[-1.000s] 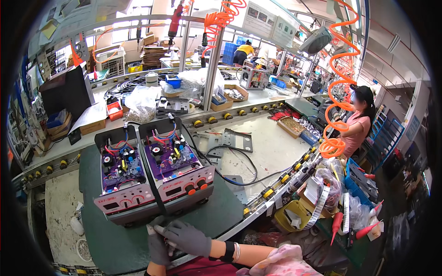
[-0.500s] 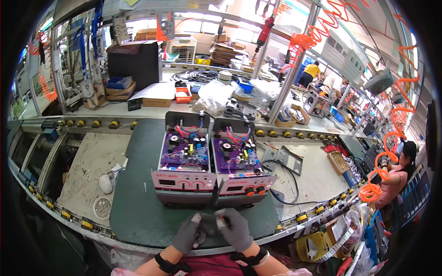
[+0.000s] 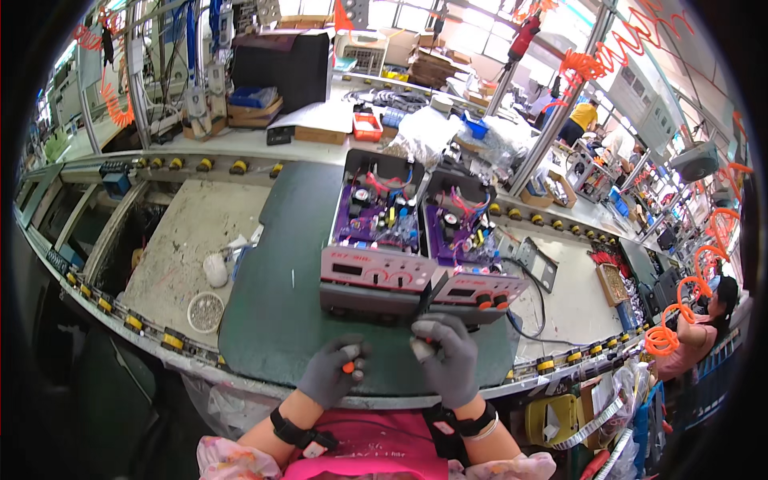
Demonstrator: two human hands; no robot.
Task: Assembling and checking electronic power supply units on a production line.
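Two open-topped electronic units stand side by side on a dark green board point(image 3: 264, 336). The left unit point(image 3: 376, 270) has a light front panel with bare control shafts and a purple circuit board on show. Two black knobs with orange caps point(image 3: 492, 302) sit on the panel of the right unit point(image 3: 456, 290). My gloved left hand point(image 3: 332, 374) is closed, with an orange-capped knob point(image 3: 348, 367) between its fingers, in front of the left unit. Closer to the panels, my gloved right hand point(image 3: 448, 360) pinches a small piece with an orange spot, mostly hidden by the fingers.
Roller tracks point(image 3: 172, 340) edge the bench front and back. A small bowl of metal parts point(image 3: 206, 312) is at left; a black cable point(image 3: 532, 330) and a metal plate point(image 3: 534, 266) lie right of the units. Another person point(image 3: 692, 336) sits at far right, near a coiled orange hose point(image 3: 662, 340).
My hands have moved apart from each other, and the orange-capped knob now shows in the left one. The right hand is nearer the units. The whole view has shifted and tilted.
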